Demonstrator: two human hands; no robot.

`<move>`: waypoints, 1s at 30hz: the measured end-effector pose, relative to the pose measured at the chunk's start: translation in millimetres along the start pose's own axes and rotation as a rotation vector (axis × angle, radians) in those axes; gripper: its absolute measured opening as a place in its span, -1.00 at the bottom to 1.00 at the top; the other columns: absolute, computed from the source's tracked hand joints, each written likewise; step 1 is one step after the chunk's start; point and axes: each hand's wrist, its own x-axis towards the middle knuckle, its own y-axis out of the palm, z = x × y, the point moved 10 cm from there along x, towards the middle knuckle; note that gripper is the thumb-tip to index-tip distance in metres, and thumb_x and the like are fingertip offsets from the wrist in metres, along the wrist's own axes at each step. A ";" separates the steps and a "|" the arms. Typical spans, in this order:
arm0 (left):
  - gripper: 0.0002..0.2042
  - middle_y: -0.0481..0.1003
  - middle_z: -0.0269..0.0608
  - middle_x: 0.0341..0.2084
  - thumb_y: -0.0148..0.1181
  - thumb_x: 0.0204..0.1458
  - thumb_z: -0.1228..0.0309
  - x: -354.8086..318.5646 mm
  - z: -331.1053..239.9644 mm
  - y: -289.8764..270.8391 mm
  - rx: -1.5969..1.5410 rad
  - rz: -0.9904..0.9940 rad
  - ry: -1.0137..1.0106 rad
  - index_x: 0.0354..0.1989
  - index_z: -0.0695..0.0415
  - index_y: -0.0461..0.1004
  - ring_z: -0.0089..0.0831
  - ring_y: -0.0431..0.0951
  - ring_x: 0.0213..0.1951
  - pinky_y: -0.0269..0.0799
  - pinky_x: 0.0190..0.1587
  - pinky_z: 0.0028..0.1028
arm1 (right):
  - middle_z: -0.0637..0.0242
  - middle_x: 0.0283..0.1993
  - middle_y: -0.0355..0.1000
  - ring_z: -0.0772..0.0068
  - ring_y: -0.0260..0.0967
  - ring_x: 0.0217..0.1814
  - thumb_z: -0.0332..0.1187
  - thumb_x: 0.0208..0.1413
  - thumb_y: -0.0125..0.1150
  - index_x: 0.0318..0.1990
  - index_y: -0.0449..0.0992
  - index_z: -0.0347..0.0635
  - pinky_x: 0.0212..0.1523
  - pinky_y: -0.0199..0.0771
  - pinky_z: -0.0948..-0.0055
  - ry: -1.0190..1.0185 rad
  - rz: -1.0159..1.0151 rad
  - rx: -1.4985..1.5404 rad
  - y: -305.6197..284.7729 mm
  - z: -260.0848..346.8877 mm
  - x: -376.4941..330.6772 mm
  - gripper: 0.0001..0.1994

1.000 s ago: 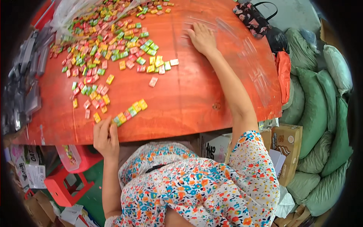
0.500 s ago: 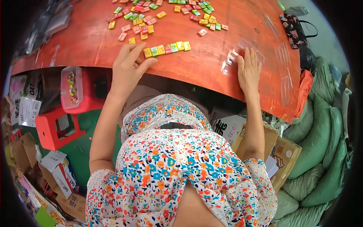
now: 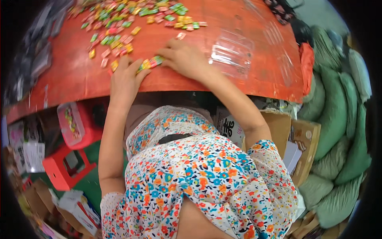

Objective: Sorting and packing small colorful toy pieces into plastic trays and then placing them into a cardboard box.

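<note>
A short row of small, brightly coloured candy-like packets (image 3: 149, 63), yellow, green and red, lies near the front edge of the red table (image 3: 175, 81). At the row's left end, my left hand (image 3: 125, 77) has its thumb and fingers closed about the packets. My right hand (image 3: 186, 59) reaches across to the right end, its thumb and fingertips bent around that end. Both hands hide parts of the row, and motion blurs them slightly. To the right of my right hand lies a clear plastic tray (image 3: 231, 53) with moulded slots.
Loose packets (image 3: 115, 16) cover the table's far left and middle. Left below the table, a clear tub (image 3: 71, 125) of small pieces sits on a red stool, beside another red stool (image 3: 65, 169). Green sacks (image 3: 332, 107) and an open cardboard box (image 3: 278, 123) stand at right.
My right hand has left the clear tray and come leftward to the row's right end. My left hand has closed in on its left end. The whole view has shifted.
</note>
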 end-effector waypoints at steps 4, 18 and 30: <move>-0.71 0.40 -0.11 -0.34 0.34 -0.03 0.28 4.0 -11.1 2.6 -0.028 0.026 0.016 -0.18 0.15 0.57 -0.13 0.51 -0.33 0.44 -0.32 -0.22 | 0.22 -0.13 0.42 0.15 0.42 -0.04 -0.24 0.06 0.24 -0.09 0.54 -0.08 -0.11 0.49 0.22 0.022 0.014 0.037 -6.7 -2.1 -14.8 -0.73; -0.72 0.42 -0.15 -0.31 0.26 0.01 0.16 140.1 -178.9 120.7 -0.026 0.094 0.416 -0.23 0.09 0.57 -0.10 0.53 -0.31 0.47 -0.26 -0.17 | 0.31 -0.22 0.40 0.21 0.39 -0.15 -0.25 0.10 0.24 -0.02 0.56 -0.04 -0.17 0.39 0.28 0.318 -0.148 -0.125 -120.0 -173.3 -104.8 -0.72; -0.65 0.45 -0.03 -0.23 0.29 -0.05 0.27 149.5 -175.5 148.1 -0.185 0.144 0.470 -0.10 0.15 0.50 -0.07 0.53 -0.15 0.48 -0.15 -0.16 | 0.27 -0.11 0.44 0.22 0.39 -0.06 -0.29 0.08 0.28 0.04 0.53 -0.11 -0.05 0.40 0.33 0.373 -0.192 0.099 -109.7 -224.7 -125.8 -0.65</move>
